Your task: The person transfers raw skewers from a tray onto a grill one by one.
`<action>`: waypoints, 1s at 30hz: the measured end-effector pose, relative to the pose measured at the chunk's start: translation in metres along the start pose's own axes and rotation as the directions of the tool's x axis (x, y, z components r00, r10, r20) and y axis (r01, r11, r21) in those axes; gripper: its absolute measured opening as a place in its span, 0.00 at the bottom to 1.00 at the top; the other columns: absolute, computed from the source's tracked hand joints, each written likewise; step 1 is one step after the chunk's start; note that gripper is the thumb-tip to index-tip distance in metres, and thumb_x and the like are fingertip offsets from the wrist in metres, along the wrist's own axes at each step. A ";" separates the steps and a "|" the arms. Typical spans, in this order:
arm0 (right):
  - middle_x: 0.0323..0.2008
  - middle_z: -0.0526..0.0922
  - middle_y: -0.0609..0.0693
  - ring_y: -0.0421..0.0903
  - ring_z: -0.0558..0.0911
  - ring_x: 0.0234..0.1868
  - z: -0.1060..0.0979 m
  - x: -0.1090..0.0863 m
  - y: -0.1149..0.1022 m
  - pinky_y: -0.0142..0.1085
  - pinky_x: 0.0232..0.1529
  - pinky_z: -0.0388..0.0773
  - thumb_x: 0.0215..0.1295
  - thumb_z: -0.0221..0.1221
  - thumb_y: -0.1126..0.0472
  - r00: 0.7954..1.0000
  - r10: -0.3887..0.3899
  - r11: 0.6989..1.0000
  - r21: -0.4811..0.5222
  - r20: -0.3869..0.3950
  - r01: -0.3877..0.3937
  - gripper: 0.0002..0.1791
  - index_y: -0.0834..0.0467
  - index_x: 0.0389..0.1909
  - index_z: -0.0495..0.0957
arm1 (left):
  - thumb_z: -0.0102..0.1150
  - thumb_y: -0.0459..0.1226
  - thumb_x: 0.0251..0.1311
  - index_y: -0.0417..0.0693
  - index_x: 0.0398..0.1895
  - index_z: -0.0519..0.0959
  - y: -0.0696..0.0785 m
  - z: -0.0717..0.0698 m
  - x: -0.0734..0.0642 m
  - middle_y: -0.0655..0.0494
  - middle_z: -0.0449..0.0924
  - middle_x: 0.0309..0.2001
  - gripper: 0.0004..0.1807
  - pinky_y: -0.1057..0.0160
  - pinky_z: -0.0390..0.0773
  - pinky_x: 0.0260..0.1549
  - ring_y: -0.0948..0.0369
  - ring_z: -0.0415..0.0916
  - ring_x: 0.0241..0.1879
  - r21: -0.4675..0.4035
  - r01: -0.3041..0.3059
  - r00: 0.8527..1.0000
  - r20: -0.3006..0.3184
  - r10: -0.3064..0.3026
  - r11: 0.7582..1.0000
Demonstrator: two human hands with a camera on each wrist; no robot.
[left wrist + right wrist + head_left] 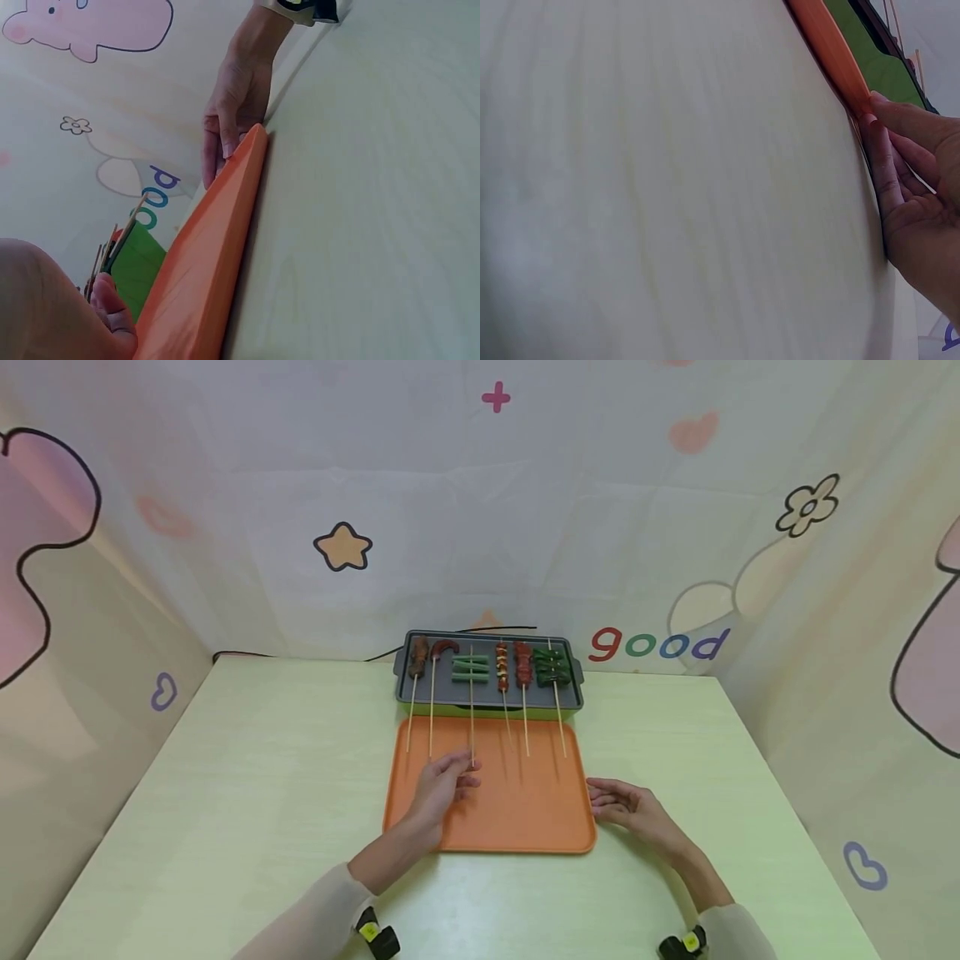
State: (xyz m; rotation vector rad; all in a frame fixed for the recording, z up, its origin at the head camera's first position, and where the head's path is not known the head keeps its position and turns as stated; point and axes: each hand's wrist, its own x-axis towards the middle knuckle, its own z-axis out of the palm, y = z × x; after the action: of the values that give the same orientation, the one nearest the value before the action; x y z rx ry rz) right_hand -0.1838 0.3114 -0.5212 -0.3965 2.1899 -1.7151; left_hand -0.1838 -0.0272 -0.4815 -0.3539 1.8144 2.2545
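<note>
In the head view, my left hand (pixel 438 793) is over the orange tray (pixel 525 818), finger and thumb pinching the lower stick end of a green bean skewer (pixel 471 667). The green pieces of that skewer lie on the dark griddle (pixel 442 695). My right hand (pixel 633 810) is at the tray's right side. From the right wrist view, its thumb and fingers (pixel 885 172) grip the tray's rim. To the left of the bean skewer are a brown meat skewer (pixel 418 658) and a curved sausage-like skewer (pixel 444 647).
On the griddle's right side lie a mixed-piece skewer (pixel 502 664), a red meat skewer (pixel 522 664) and a leafy green skewer (pixel 552 668). Their sticks overhang the tray. A patterned curtain (pixel 420 485) stands behind the pale table (pixel 285 777). A black cable (pixel 382 654) runs behind the griddle.
</note>
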 end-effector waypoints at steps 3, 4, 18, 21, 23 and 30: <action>0.58 0.78 0.72 0.33 0.84 0.49 0.002 0.005 0.001 0.25 0.52 0.80 0.72 0.59 0.69 1.000 -0.010 1.000 -0.009 0.018 0.011 0.29 0.75 0.70 0.65 | 0.51 0.35 0.75 0.35 0.63 0.77 -0.003 -0.015 -0.007 0.44 0.85 0.53 0.19 0.68 0.79 0.38 0.66 0.82 0.35 0.055 0.004 1.000 0.027 -0.006 0.998; 0.58 0.78 0.72 0.33 0.84 0.49 0.003 0.007 0.001 0.25 0.52 0.80 0.72 0.59 0.69 1.000 -0.015 1.000 -0.012 0.024 0.015 0.29 0.75 0.70 0.65 | 0.52 0.35 0.75 0.36 0.63 0.78 -0.004 -0.020 -0.009 0.43 0.85 0.53 0.19 0.68 0.79 0.38 0.65 0.82 0.36 0.075 0.001 0.999 0.034 -0.003 0.997; 0.52 0.82 0.71 0.33 0.84 0.47 0.002 0.008 -0.009 0.25 0.49 0.81 0.70 0.61 0.69 0.997 -0.075 0.988 -0.133 0.032 0.078 0.28 0.76 0.67 0.68 | 0.64 0.33 0.67 0.43 0.58 0.83 -0.008 -0.106 -0.030 0.48 0.88 0.50 0.17 0.71 0.81 0.45 0.59 0.82 0.49 0.507 -0.377 0.920 0.110 0.376 0.775; 0.50 0.84 0.69 0.33 0.84 0.46 0.003 0.005 -0.012 0.25 0.48 0.81 0.70 0.62 0.67 0.997 -0.077 0.978 -0.195 0.023 0.079 0.28 0.75 0.66 0.70 | 0.66 0.35 0.66 0.45 0.60 0.82 -0.006 -0.122 -0.029 0.48 0.87 0.52 0.19 0.70 0.81 0.45 0.59 0.82 0.50 0.526 -0.376 0.917 0.095 0.387 0.763; 0.51 0.84 0.68 0.33 0.84 0.47 0.004 0.002 -0.015 0.25 0.48 0.81 0.70 0.63 0.66 0.996 -0.080 0.970 -0.227 0.024 0.084 0.28 0.74 0.66 0.70 | 0.67 0.35 0.66 0.46 0.62 0.81 -0.005 -0.132 -0.028 0.48 0.87 0.53 0.21 0.70 0.81 0.46 0.57 0.82 0.52 0.536 -0.379 0.915 0.095 0.393 0.754; 0.61 0.78 0.71 0.41 0.85 0.55 0.002 -0.005 -0.023 0.25 0.52 0.80 0.71 0.62 0.64 0.995 -0.098 0.962 -0.256 0.008 0.097 0.29 0.71 0.69 0.69 | 0.68 0.36 0.65 0.45 0.69 0.74 -0.001 -0.158 -0.023 0.46 0.83 0.60 0.29 0.54 0.79 0.59 0.48 0.76 0.62 0.606 -0.460 0.868 0.153 0.472 0.649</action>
State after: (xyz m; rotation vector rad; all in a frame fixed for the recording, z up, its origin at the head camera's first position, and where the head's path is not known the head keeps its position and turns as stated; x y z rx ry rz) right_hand -0.1783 0.3062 -0.4986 -0.5736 2.4414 -1.4813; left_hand -0.1542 -0.1819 -0.5079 0.2596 2.7713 1.7031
